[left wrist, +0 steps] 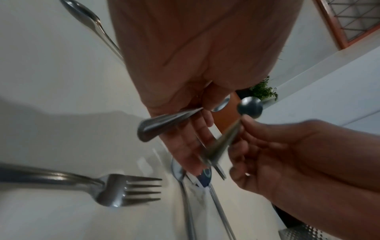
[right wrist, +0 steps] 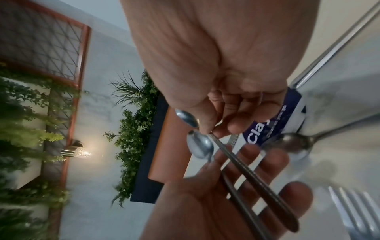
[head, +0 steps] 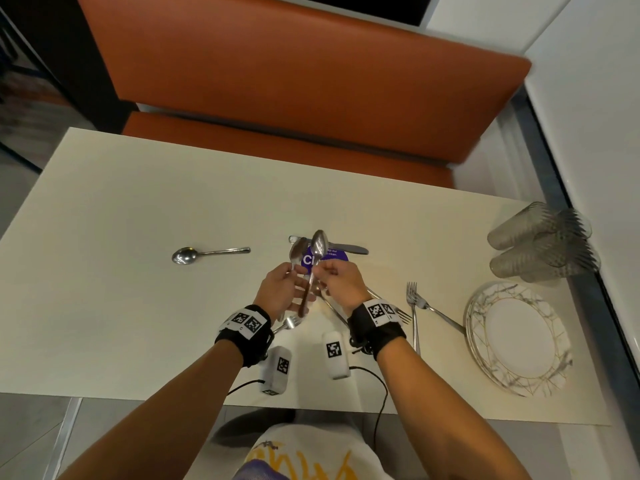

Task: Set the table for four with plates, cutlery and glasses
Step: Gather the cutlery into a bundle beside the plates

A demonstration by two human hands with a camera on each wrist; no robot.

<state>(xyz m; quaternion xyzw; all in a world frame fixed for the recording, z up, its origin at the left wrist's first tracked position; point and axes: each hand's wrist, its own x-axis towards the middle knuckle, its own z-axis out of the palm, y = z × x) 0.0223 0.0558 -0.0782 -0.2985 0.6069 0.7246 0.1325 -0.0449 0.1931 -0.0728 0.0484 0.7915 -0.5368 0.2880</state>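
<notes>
Left arm: we reach it forward over the table edge, forearm bare, a black wrist strap with square black-and-white markers at the wrist.
Left hand [head: 282, 289]: raised off the table, palm turned inward; our thumb and forefinger pinch the neck of a steel spoon with a slim handle [head: 297, 252], the other fingers loosely spread.
Right arm: stretched forward alongside, strapped the same way.
Right hand [head: 341, 282]: just beside the left, fingers curled, pinching a second steel spoon, bowl upward [head: 319, 244].
</notes>
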